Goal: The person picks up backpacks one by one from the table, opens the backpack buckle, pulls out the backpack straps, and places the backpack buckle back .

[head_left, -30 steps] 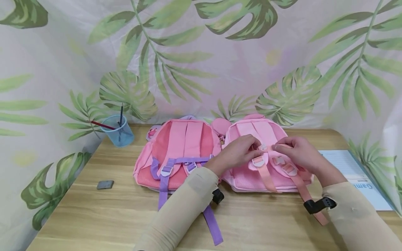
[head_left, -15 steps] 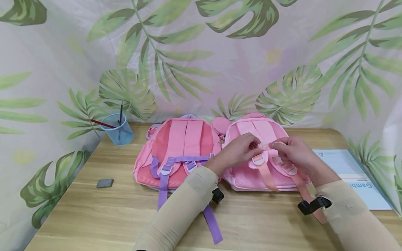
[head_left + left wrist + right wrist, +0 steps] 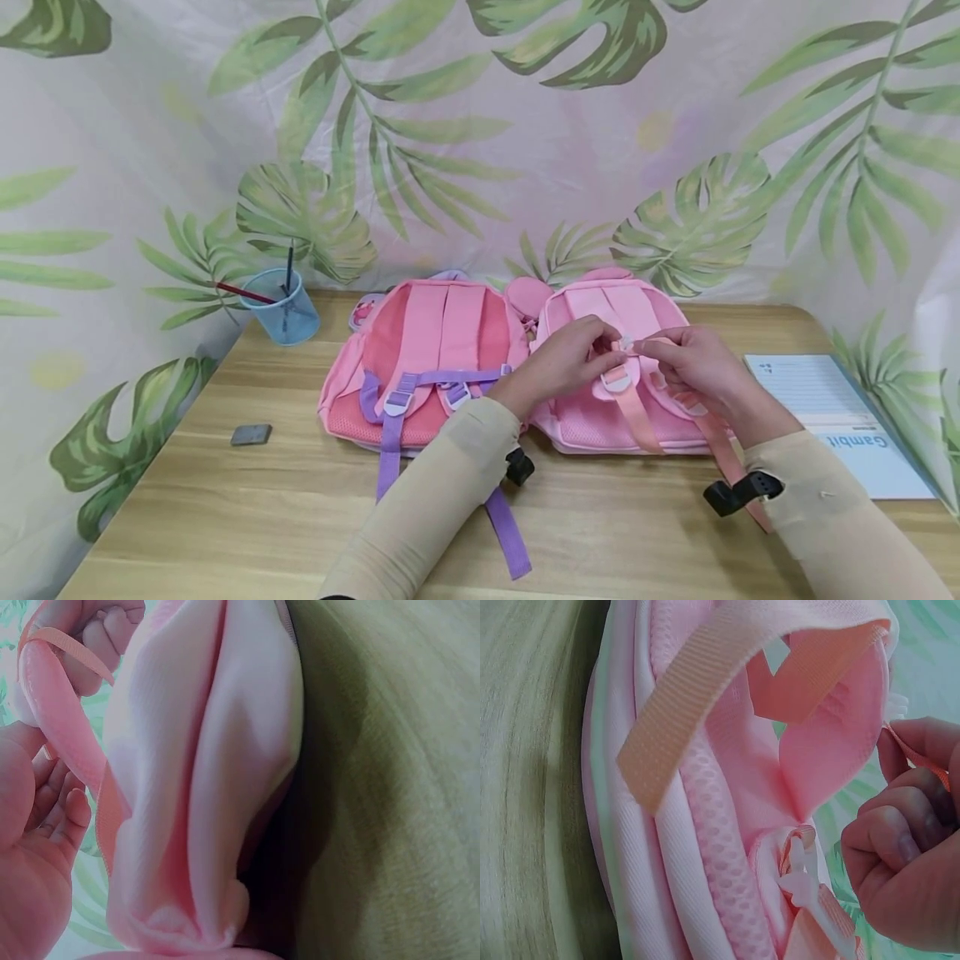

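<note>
A light pink backpack (image 3: 570, 417) lies with its shoulder straps up, right of the middle of the wooden table. Over it my left hand (image 3: 570, 358) pinches a small whitish buckle (image 3: 627, 342), partly hidden by the fingers. My right hand (image 3: 701, 367) pinches a peach webbing strap (image 3: 919, 761) beside that buckle, its other fingers curled in the right wrist view. In the left wrist view, the left hand (image 3: 34, 847) is close to a padded pink shoulder strap (image 3: 64, 712). A white strap adjuster (image 3: 617, 381) sits below the hands, with a peach strap end (image 3: 637, 421) hanging from it.
A second pink backpack (image 3: 382, 333) with purple straps (image 3: 388, 458) lies to the left, under my left forearm. Farther left are a blue pen cup (image 3: 288, 321) and a grey eraser-like block (image 3: 251, 434). A notebook (image 3: 870, 458) lies at the right edge.
My right hand and forearm have shifted slightly left, bringing the fingertips nearer to the left hand and the buckle. The left hand has barely moved and keeps its pinch.
</note>
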`<state>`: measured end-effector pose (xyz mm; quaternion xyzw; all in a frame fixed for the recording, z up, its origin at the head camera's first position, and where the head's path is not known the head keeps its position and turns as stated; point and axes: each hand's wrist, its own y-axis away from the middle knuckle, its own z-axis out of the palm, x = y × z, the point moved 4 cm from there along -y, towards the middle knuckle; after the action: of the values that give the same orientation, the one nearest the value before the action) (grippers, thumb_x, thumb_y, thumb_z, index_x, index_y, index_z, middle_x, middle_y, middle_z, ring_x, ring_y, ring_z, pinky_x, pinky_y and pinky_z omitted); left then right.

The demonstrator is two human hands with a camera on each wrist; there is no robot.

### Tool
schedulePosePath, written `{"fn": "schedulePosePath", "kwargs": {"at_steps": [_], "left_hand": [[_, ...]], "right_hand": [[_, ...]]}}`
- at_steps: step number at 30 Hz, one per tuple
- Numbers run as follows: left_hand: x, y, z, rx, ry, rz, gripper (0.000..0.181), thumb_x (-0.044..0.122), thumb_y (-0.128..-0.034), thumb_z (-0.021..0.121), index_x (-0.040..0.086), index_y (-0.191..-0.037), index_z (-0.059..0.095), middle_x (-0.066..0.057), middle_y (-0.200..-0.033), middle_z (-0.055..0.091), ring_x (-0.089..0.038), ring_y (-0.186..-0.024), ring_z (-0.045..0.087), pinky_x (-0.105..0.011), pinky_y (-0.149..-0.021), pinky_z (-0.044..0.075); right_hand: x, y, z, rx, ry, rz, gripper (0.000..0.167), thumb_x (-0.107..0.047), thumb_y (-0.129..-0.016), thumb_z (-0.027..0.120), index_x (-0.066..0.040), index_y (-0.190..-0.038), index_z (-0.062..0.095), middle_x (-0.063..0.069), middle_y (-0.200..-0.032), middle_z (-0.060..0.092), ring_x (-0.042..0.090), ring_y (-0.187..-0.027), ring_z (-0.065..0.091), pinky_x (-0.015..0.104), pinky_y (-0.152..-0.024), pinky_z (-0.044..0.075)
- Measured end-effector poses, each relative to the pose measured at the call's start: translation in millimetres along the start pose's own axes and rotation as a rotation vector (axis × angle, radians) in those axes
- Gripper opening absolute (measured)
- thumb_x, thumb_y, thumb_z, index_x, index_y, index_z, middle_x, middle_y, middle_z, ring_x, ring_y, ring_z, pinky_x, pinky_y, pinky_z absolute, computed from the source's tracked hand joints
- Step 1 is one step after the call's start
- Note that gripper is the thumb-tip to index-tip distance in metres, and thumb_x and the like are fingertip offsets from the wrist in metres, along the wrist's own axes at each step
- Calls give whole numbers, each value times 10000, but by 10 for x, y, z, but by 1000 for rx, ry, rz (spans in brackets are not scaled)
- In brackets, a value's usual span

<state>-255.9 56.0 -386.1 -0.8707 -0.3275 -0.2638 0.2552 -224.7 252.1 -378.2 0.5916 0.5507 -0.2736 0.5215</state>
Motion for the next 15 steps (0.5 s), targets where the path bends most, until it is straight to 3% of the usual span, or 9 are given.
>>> {"fn": "schedulePosePath", "kwargs": {"at_steps": [9, 15], "left_hand": [[16, -4, -6, 6, 1, 4, 215, 214, -1063, 712, 50, -1201, 708, -66, -1077, 687, -141, -987, 611, -186, -884, 479], [17, -18, -1, 15, -2, -7, 216, 217, -1052, 729, 51, -1189, 713, -70, -1075, 698, -146, -989, 631, -189, -883, 485]], "right_hand": [[-9, -22, 61, -18, -10, -21, 205, -270, -1070, 661, -148, -949, 772, -89, -532, 374, 66, -452, 353, 229, -434, 284], [6, -10, 50, -16, 35, -11, 287, -286, -1100, 600, -36, -1173, 721, -82, -611, 414, 66, -511, 378, 224, -467, 319]]}}
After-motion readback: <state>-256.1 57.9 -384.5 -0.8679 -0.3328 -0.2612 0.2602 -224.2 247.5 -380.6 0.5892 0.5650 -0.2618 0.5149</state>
